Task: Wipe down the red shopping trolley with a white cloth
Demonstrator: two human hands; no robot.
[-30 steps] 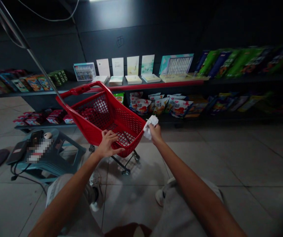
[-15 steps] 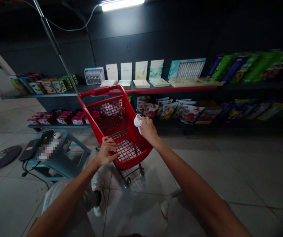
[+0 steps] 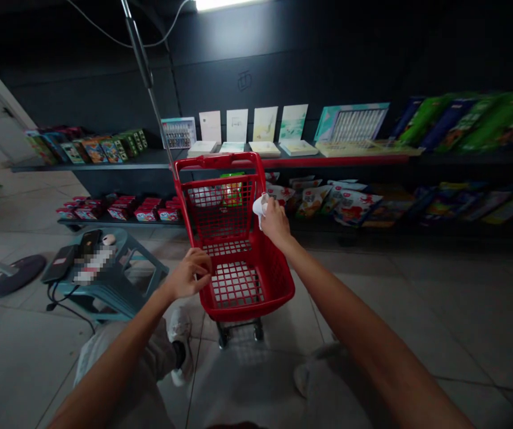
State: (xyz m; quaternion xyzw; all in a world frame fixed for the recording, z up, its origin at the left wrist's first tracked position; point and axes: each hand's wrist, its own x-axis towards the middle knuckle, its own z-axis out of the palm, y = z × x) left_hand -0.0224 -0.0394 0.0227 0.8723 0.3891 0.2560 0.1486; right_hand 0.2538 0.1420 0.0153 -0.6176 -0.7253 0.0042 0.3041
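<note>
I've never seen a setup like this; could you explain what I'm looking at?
There's no machine: these are a person's own bare hands, filmed by one head-worn camera looking forward and down. The right hand holds a crumpled white cloth or tissue at the right side of a red shopping cart. The left hand is at its left rim; its grip is unclear. Dark flat items lie on a blue-grey stool. Behind, booklets stand on a shelf.
</note>
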